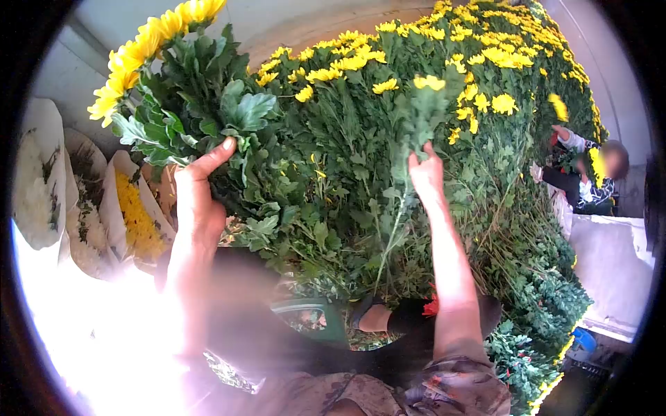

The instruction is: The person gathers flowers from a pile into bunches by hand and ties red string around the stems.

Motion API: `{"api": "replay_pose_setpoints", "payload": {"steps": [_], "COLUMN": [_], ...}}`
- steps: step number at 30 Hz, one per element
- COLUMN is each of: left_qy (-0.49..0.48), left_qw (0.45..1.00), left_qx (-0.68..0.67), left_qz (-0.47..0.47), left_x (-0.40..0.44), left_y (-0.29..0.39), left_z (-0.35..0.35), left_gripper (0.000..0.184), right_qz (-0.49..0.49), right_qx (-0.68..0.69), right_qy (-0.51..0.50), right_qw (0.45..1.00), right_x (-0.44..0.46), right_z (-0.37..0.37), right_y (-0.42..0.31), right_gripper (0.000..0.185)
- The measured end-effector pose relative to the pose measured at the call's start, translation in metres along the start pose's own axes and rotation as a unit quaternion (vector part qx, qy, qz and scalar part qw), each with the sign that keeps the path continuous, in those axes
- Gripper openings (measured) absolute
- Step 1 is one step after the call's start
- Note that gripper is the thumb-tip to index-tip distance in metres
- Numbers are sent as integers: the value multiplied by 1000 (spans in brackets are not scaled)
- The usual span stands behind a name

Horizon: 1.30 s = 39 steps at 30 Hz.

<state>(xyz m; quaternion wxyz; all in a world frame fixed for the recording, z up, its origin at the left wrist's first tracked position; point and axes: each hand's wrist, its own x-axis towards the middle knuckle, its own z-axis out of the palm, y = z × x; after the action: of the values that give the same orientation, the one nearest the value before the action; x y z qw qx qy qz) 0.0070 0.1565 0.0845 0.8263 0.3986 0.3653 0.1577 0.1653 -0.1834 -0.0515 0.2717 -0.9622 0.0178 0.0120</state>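
Observation:
On the left, my left hand [200, 184] is closed around a thick bunch of yellow chrysanthemums [198, 90]. Its yellow heads form a row along the upper left, above dense green leaves. Near the middle, my right hand [427, 175] grips one chrysanthemum stem [397, 222], held upright with its yellow flower [429, 82] on top and its bare lower stalk hanging down. The leaves of this stem are slightly blurred. Behind both hands stands a large pile of cut chrysanthemums [347, 139], with yellow heads along its top.
Paper-wrapped bundles of white flowers [38, 180] and yellow flowers [135, 215] lean at the left. A green plastic container [329, 320] is near my legs. Another person [590, 173] sits at the right, beside a pale box [610, 267]. A blue object [584, 340] lies lower right.

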Motion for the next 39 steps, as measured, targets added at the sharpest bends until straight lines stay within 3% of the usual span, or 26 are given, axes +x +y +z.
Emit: {"api": "replay_pose_setpoints", "payload": {"steps": [1, 3, 4, 6, 7, 9, 12, 13, 15, 17, 18, 20, 21, 22, 23, 24, 25, 26, 27, 29, 31, 33, 34, 37, 38, 39], "left_qy": [1, -3, -16, -38, -53, -55, -13, -30, -41, -36, -46, -63, -60, -35, -7, -19, -13, -15, -18, -4, -15, -16, -21, -25, -21, -22], "left_qw": [1000, 1000, 1000, 999, 998, 996, 999, 999, 999, 999, 999, 998, 998, 999, 998, 1000, 1000, 1000, 1000, 1000, 1000, 1000, 999, 999, 999, 999], "left_qx": [-1, 10, -7, 13, 32, 53, 25, -5, 3, 14, 3, 0, 0, 5, 12, 14, 19, 11, 1, 16, 12, 14, 19, 19, 20, 22], "left_qz": [0, 7, 7, 13, 24, 49, 24, -17, -2, -3, 2, -5, -7, -32, -58, -21, -21, -10, 0, 15, 17, 8, 17, 24, 20, 16], "left_x": [0, 0, 3, 4, 3, 0, 5, 14, 11, 12, 11, 12, 14, 14, 14, 15, 15, 15, 14, 17, 18, 14, 12, 15, 18, 17], "left_y": [0, -2, -4, -7, -8, -7, -9, -13, -15, -17, -17, -18, -17, -14, -13, -13, -13, -12, -11, -12, -15, -14, -15, -17, -17, -17], "left_z": [-1, 1, 0, 1, 3, 9, 12, 9, 12, 17, 19, 18, 18, 17, 14, 11, 10, 11, 10, 7, 4, 8, 11, 8, 6, 6], "left_gripper": [37, 36, 35, 31, 28, 28, 37, 38, 40, 43, 45, 48, 48, 48, 49, 47, 47, 45, 43, 40, 39, 39, 39, 39, 39, 39], "right_qz": [30, 61, -58, -81, -150, -179, -114, -37, 141, 293, 292, 190, 133, 77, 63, -6, 99, 98, 16, -67, -129, -98, -83, -167, -163, -170], "right_qx": [16, 24, -52, -88, -85, -61, -110, -119, -90, 60, 61, 104, 86, 101, 108, 100, 100, 5, -56, -205, -164, -56, -20, -229, -227, -134], "right_qy": [-47, -128, -106, -158, -116, -116, 81, 111, 93, -74, -70, -24, 95, 128, 113, 105, -2, 2, 15, 120, 153, -29, -53, -33, -31, -103], "right_qw": [998, 990, 991, 980, 978, 975, 984, 986, 981, 951, 952, 976, 983, 984, 986, 989, 990, 995, 998, 969, 966, 993, 995, 958, 959, 971], "right_x": [-18, -19, -15, -20, -18, -25, 3, 13, 22, 35, 33, 25, 25, 23, 13, 7, -2, 14, 13, 18, 9, -2, -9, -46, -49, -55], "right_z": [-12, 21, 47, 60, 72, 71, 67, 64, 65, 79, 72, 63, 71, 59, 26, 2, -36, -24, -33, -16, -7, 30, 64, 133, 129, 110], "right_y": [-44, -47, -33, -53, -55, -60, -30, -14, 16, 63, 67, 76, 91, 97, 75, 68, 33, 78, 75, 96, 59, 33, 28, 1, -2, -17], "right_gripper": [45, 42, 46, 57, 67, 81, 90, 96, 103, 104, 104, 100, 84, 77, 69, 64, 63, 69, 75, 75, 58, 57, 55, 56, 56, 57]}}
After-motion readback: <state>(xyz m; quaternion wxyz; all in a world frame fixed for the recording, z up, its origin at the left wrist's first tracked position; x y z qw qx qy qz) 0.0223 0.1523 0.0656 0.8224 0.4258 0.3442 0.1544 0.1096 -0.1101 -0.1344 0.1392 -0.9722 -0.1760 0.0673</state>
